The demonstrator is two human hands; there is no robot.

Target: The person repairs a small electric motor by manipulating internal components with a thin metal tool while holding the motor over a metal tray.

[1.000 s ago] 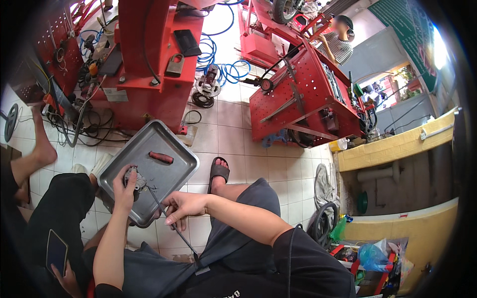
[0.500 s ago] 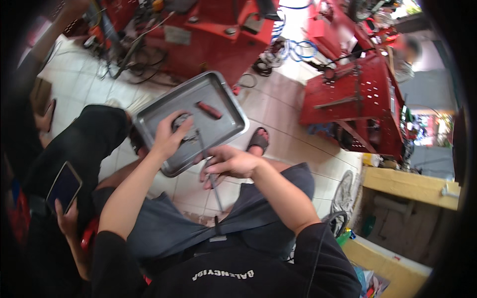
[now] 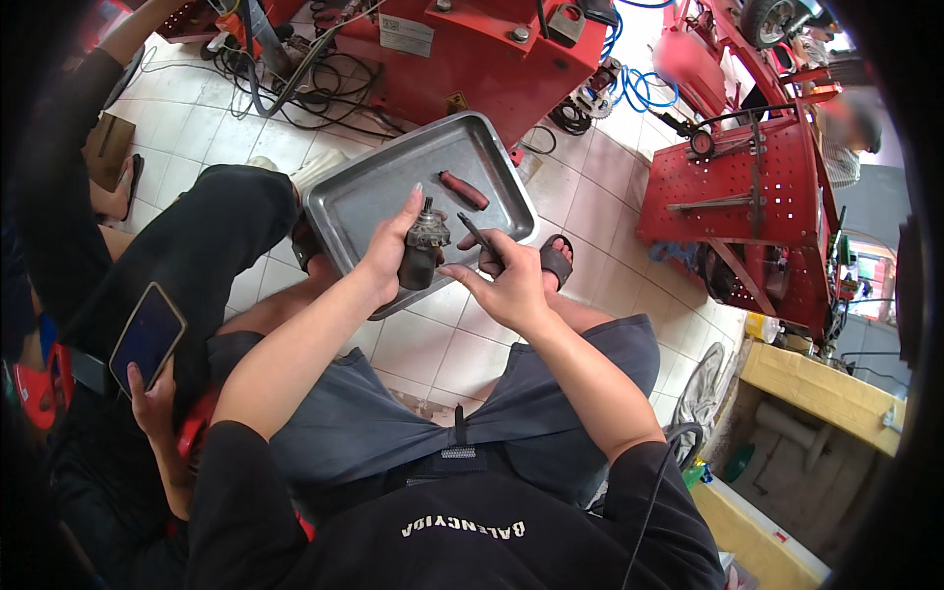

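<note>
My left hand (image 3: pixel 387 254) is closed around a small electric motor (image 3: pixel 421 262), with a dark cylindrical body, a dirty metal end piece and a thin shaft pointing up and away from me. My right hand (image 3: pixel 514 283) grips a slim dark metal rod (image 3: pixel 474 231), its tip standing out toward the tray, just right of the motor. Part of the rod is hidden by my fingers. Beneath both hands, a grey metal tray (image 3: pixel 366 205) rests at a slant. A dark red tool handle (image 3: pixel 462 190) lies inside it, beyond my hands, touched by neither.
Red machines (image 3: pixel 492 74) with cables and hoses stand ahead. A red perforated metal stand (image 3: pixel 747 206) is at the right, before a yellow ledge (image 3: pixel 821 393). At my left sits a person in black trousers, whose hand holds a phone (image 3: pixel 147 337).
The motor is now lifted and turned upright in my left hand, where before it lay low over the tray. My right hand has moved forward beside it, the rod's tip swung nearer the motor.
</note>
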